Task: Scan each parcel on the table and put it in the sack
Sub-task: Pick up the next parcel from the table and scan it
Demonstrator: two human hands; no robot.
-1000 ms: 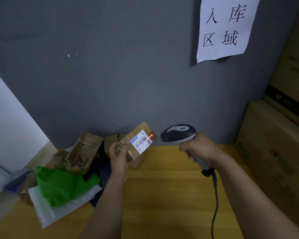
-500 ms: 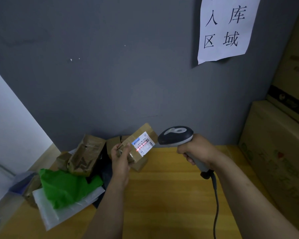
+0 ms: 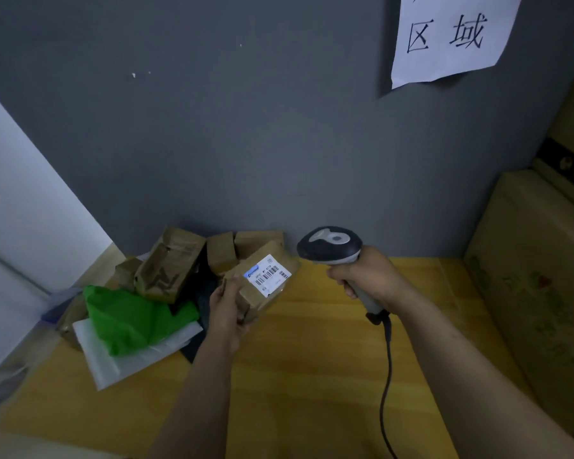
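On the table's [image 3: 312,376] far left, a green bag [image 3: 130,316] lies on a white bag [image 3: 120,359], with brown packets [image 3: 169,263] behind them against the wall. My left hand [image 3: 227,313] grips a box [image 3: 262,299], label [image 3: 268,274] facing up. My right hand [image 3: 368,276] is wrapped round the scanner [image 3: 330,243], its head just right of the box. Cartons [image 3: 527,293] stand at the right.

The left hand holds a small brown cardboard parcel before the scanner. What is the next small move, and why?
Probably the left hand should carry the brown cardboard parcel toward the sack: the red beam that crossed its white barcode label a moment ago is gone, so the scan seems done.
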